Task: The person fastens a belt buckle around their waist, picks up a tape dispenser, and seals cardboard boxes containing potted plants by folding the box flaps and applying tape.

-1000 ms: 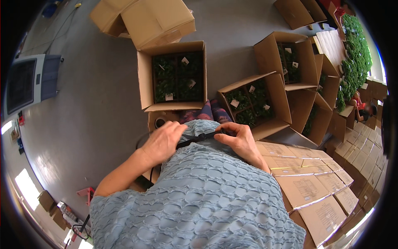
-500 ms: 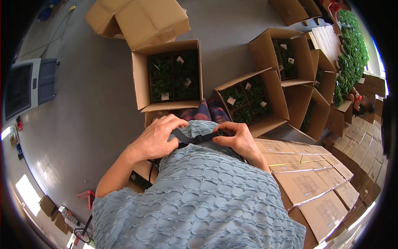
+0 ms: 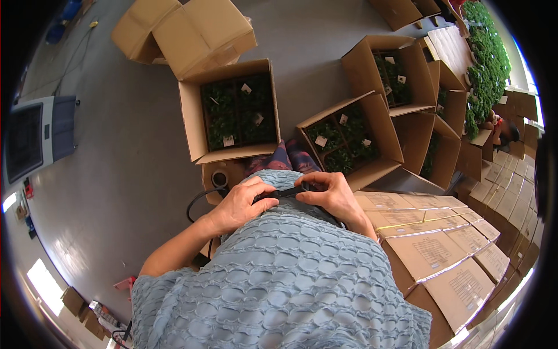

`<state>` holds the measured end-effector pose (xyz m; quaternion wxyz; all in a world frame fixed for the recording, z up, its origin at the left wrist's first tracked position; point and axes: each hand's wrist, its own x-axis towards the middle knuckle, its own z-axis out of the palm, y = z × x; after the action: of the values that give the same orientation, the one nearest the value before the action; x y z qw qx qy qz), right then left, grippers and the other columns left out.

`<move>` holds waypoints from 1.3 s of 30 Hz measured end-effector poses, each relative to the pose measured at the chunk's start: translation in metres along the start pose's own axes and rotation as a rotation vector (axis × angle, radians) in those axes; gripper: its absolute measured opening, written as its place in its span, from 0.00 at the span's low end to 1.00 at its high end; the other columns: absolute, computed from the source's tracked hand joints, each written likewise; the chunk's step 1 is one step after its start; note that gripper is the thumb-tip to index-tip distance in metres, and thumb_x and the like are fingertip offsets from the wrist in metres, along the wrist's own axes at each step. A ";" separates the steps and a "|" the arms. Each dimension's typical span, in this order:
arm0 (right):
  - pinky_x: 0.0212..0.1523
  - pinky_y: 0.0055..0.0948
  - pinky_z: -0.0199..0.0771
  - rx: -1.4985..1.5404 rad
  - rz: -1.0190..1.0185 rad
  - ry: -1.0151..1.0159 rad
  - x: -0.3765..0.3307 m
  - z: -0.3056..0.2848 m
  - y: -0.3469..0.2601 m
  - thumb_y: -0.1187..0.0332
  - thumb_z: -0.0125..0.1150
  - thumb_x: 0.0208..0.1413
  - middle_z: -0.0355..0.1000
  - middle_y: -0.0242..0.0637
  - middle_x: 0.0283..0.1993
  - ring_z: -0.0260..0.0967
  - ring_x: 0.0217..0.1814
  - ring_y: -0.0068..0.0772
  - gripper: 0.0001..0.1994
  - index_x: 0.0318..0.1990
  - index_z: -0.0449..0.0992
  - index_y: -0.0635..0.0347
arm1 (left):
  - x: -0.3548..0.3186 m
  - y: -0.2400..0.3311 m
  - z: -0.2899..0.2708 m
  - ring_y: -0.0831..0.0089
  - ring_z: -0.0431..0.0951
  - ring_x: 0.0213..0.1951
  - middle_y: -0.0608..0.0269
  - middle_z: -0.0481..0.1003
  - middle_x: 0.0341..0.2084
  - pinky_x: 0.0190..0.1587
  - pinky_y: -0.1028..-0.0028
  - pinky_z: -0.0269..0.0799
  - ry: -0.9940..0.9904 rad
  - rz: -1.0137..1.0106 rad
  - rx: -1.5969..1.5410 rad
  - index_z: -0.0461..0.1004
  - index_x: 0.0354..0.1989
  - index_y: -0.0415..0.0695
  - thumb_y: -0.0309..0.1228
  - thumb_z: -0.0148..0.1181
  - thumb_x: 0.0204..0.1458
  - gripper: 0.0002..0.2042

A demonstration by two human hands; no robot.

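Observation:
A black strap with a buckle (image 3: 288, 192) runs across the front of my waist, over my blue textured top (image 3: 296, 256). My left hand (image 3: 245, 202) pinches its left part between thumb and fingers. On the other side my right hand (image 3: 332, 196) grips the strap's right end, thumb and forefinger closed at a black buckle piece. The two hands are a short way apart. Just beyond my left hand, a roll of tape (image 3: 220, 179) sits on cardboard, and a black cable (image 3: 193, 205) loops beside it.
Ahead stands an open carton (image 3: 187, 125) of green plants with white tags; another open carton (image 3: 388, 131) is to its right. Strapped flat cardboard boxes (image 3: 433, 247) are stacked at my right. A grey machine (image 3: 61, 125) stands far left. Greenery (image 3: 487, 64) is heaped at far right.
My left hand has moved right and down, closer to my right hand, and its fingers have closed on the strap. The tape roll has come into sight. My right hand stays at the buckle.

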<state>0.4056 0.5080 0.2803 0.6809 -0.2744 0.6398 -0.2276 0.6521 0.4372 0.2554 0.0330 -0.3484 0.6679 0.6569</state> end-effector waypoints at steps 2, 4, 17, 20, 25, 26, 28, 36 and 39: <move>0.37 0.25 0.69 0.025 -0.018 -0.016 -0.002 0.003 0.006 0.64 0.71 0.46 0.77 0.36 0.31 0.70 0.33 0.22 0.20 0.45 0.81 0.65 | -0.002 0.002 0.004 0.67 0.75 0.44 0.55 0.74 0.41 0.48 0.70 0.71 0.133 -0.049 -0.133 0.74 0.49 0.35 0.36 0.67 0.55 0.20; 0.37 0.25 0.69 0.049 -0.036 -0.033 -0.002 0.004 0.007 0.64 0.71 0.46 0.77 0.37 0.31 0.70 0.33 0.22 0.20 0.46 0.81 0.65 | -0.001 -0.008 0.013 0.71 0.75 0.42 0.58 0.74 0.41 0.48 0.72 0.71 0.196 0.025 -0.157 0.74 0.49 0.36 0.36 0.67 0.56 0.18; 0.38 0.25 0.72 0.089 -0.054 -0.017 0.006 0.020 0.010 0.66 0.67 0.48 0.79 0.39 0.34 0.72 0.35 0.22 0.19 0.47 0.81 0.67 | 0.015 0.000 0.037 0.74 0.74 0.47 0.65 0.75 0.42 0.53 0.73 0.69 0.261 -0.105 -0.552 0.74 0.47 0.42 0.31 0.64 0.56 0.13; 0.37 0.25 0.71 0.093 -0.087 0.021 0.006 0.023 0.013 0.65 0.68 0.48 0.78 0.38 0.34 0.71 0.34 0.21 0.19 0.47 0.81 0.67 | 0.015 -0.004 0.043 0.73 0.76 0.45 0.66 0.75 0.40 0.51 0.74 0.71 0.411 0.046 -0.275 0.76 0.43 0.41 0.27 0.63 0.54 0.09; 0.39 0.27 0.71 0.089 -0.037 0.096 0.002 0.028 0.015 0.65 0.69 0.46 0.76 0.37 0.33 0.70 0.34 0.23 0.21 0.48 0.80 0.65 | 0.022 -0.007 0.050 0.71 0.77 0.43 0.64 0.75 0.39 0.48 0.73 0.72 0.453 0.162 -0.192 0.77 0.41 0.42 0.22 0.64 0.51 0.09; 0.39 0.27 0.71 0.090 -0.036 0.099 0.003 0.030 0.019 0.65 0.69 0.46 0.76 0.37 0.33 0.70 0.34 0.23 0.21 0.48 0.80 0.65 | 0.023 -0.009 0.050 0.71 0.77 0.42 0.64 0.75 0.38 0.47 0.73 0.73 0.453 0.236 -0.149 0.76 0.41 0.41 0.21 0.64 0.50 0.09; 0.41 0.28 0.71 0.070 -0.167 0.144 0.007 0.034 0.031 0.64 0.69 0.45 0.75 0.36 0.34 0.70 0.37 0.25 0.22 0.49 0.78 0.63 | 0.025 -0.014 0.053 0.70 0.76 0.41 0.63 0.74 0.37 0.46 0.73 0.73 0.460 0.259 -0.149 0.75 0.39 0.41 0.21 0.64 0.51 0.08; 0.42 0.30 0.72 -0.069 -0.104 0.147 -0.006 0.032 0.014 0.63 0.70 0.45 0.76 0.39 0.35 0.72 0.37 0.28 0.23 0.49 0.77 0.64 | 0.021 -0.022 0.058 0.67 0.72 0.36 0.60 0.69 0.32 0.43 0.72 0.70 0.621 0.313 -0.144 0.68 0.33 0.40 0.20 0.61 0.52 0.06; 0.42 0.28 0.73 -0.164 -0.044 0.152 -0.012 0.030 0.008 0.63 0.71 0.46 0.78 0.40 0.37 0.73 0.38 0.26 0.23 0.49 0.78 0.66 | 0.019 -0.024 0.059 0.65 0.71 0.35 0.58 0.68 0.32 0.43 0.70 0.69 0.756 0.271 -0.136 0.66 0.32 0.39 0.20 0.60 0.51 0.07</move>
<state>0.4346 0.5246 0.2847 0.6006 -0.3254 0.6997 -0.2094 0.6257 0.4846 0.2176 -0.3246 -0.4754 0.6281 0.5235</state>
